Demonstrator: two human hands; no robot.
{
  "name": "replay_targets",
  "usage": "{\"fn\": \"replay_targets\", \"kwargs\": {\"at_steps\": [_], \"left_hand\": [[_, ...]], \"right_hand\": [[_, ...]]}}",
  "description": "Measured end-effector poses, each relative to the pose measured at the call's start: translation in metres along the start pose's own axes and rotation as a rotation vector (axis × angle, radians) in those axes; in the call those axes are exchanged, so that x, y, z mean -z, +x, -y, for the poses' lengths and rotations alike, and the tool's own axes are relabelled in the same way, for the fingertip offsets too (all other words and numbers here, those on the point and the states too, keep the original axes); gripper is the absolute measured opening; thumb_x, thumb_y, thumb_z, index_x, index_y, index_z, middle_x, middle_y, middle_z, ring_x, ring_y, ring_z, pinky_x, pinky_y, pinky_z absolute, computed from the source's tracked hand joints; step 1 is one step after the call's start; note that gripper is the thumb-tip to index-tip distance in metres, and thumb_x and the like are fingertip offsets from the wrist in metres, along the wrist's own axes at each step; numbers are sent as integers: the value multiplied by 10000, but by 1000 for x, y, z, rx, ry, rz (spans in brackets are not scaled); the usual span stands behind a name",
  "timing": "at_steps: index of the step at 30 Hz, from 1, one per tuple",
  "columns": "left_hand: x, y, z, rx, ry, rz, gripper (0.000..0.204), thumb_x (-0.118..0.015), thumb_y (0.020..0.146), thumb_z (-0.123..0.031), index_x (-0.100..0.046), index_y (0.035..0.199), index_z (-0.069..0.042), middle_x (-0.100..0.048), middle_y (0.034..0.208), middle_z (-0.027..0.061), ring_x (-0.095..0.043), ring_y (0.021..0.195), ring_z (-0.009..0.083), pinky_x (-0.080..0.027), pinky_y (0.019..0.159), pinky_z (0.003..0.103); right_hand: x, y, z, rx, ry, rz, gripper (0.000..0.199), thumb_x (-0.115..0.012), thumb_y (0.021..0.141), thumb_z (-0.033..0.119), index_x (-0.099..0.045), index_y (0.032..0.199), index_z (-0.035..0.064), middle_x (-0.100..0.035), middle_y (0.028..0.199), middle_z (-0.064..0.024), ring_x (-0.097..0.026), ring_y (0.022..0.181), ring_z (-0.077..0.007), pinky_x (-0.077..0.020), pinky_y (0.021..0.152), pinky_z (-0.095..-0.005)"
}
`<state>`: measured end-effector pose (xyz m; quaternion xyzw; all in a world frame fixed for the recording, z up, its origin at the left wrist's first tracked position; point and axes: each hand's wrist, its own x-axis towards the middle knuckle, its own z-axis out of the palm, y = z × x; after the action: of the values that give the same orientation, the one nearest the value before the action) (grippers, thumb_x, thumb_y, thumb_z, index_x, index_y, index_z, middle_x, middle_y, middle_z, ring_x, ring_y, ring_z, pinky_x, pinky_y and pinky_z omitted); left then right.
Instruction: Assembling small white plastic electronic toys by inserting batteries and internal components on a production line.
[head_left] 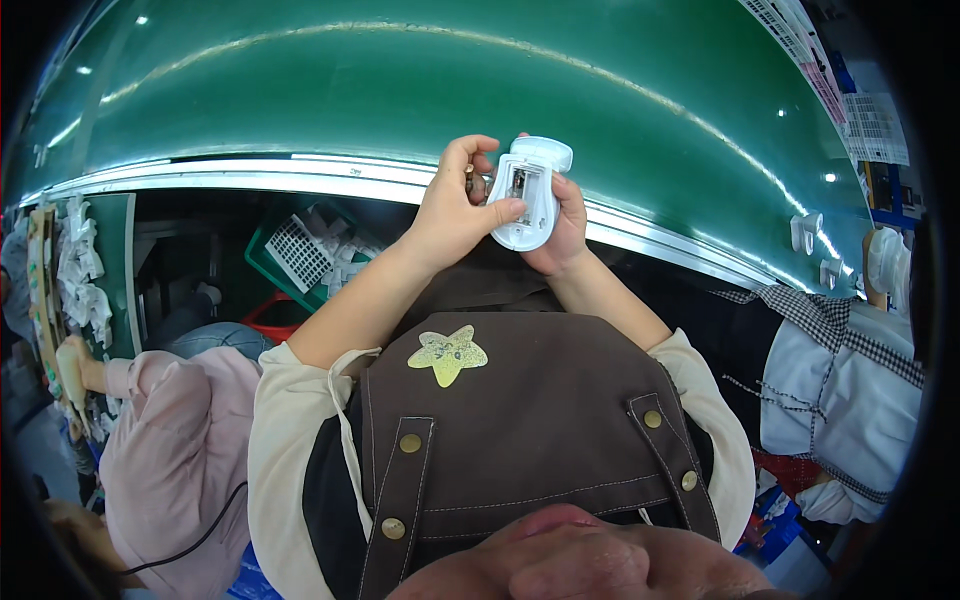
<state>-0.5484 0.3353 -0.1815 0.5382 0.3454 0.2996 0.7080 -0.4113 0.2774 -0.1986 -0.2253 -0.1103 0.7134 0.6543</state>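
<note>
A white plastic device (530,236) with a rounded lower end is held up near the edge of the green bench, in front of my apron. Its oblong compartment faces me uncovered, showing small metal parts, and a wider white cap-like part tops it. My right hand (566,238) wraps it from the right and behind, thumb along its side. On the other side, my left hand (452,212) has its thumb laid over the device's left edge by the compartment, with its fingers curled beside it. Whether those left fingers hold anything small is hidden.
The green bench (400,90) has a pale metal front edge. White parts (806,232) lie on it at far right. Below at left are a green crate (262,250) with white pieces and a red container (272,318). Co-workers sit left, in a pink sleeve (180,430), and right.
</note>
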Motion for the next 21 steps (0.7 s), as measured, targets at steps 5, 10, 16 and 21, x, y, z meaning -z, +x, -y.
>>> {"fn": "replay_targets", "kwargs": {"at_steps": [5,10,16,21], "left_hand": [[13,1,-1,-241,-190,64,449,-471,829,31,-404,1266,-43,-436,1012,54,-435,808,117,-399,740,253],[12,-2,-24,-467,354,28,343,-530,825,-37,-518,1167,-4,-469,959,71,-444,839,130,-370,719,230],[3,4,-31,-394,337,24,217,-669,771,-73,-612,971,-12,-493,890,45,-457,744,100,-370,653,221],[5,5,-36,-289,80,160,83,-649,776,-24,-624,852,-6,-490,743,4,-449,678,78,-350,622,210]], "right_hand": [[8,3,2,31,42,-22,605,-470,850,366,-293,1372,116,-545,1118,-172,-561,1016,-284,-457,893,-405],[10,2,0,14,63,-41,629,-488,844,344,-272,1383,102,-533,1132,-163,-549,1030,-278,-446,906,-388],[6,0,0,-28,5,46,659,-538,834,319,-241,1391,130,-458,1237,-89,-476,1140,-237,-388,965,-397],[4,-2,1,-46,-13,98,754,-577,798,328,-192,1412,119,-437,1251,-111,-452,1164,-248,-368,978,-400]]}}
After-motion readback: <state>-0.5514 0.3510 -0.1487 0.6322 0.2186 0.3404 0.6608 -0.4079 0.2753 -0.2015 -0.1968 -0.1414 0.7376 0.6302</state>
